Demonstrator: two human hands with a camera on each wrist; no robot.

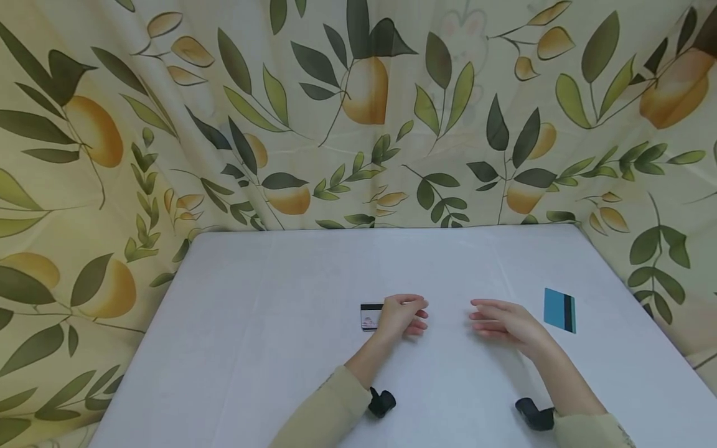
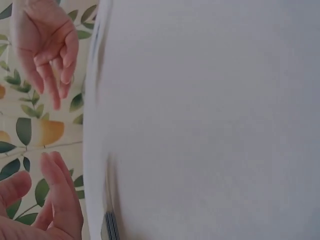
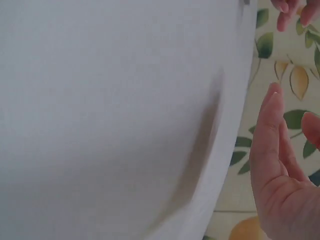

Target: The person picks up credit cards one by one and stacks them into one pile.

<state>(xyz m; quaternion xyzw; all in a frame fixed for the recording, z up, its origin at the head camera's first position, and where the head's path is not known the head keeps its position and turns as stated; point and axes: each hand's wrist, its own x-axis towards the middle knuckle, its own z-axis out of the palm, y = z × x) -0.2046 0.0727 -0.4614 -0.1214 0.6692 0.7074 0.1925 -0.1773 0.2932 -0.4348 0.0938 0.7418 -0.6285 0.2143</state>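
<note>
My left hand (image 1: 402,316) hovers over the middle of the table, fingers loosely bent and nothing seen in them. Partly behind it lies a pale card (image 1: 370,318) with a dark stripe; in the left wrist view a striped edge like stacked cards (image 2: 112,227) shows beside the hand. Facing it across a gap, my right hand (image 1: 506,323) has its fingers extended and holds nothing. To its right, apart from it, a blue card (image 1: 558,310) with a black stripe lies flat. In the right wrist view the thumb and fingers (image 3: 270,135) stand apart.
A white cloth covers the table (image 1: 269,348). Behind and beside it hangs a curtain (image 1: 336,155) printed with fruit and leaves. Black devices (image 1: 382,403) are at both wrists, near the sleeve cuffs.
</note>
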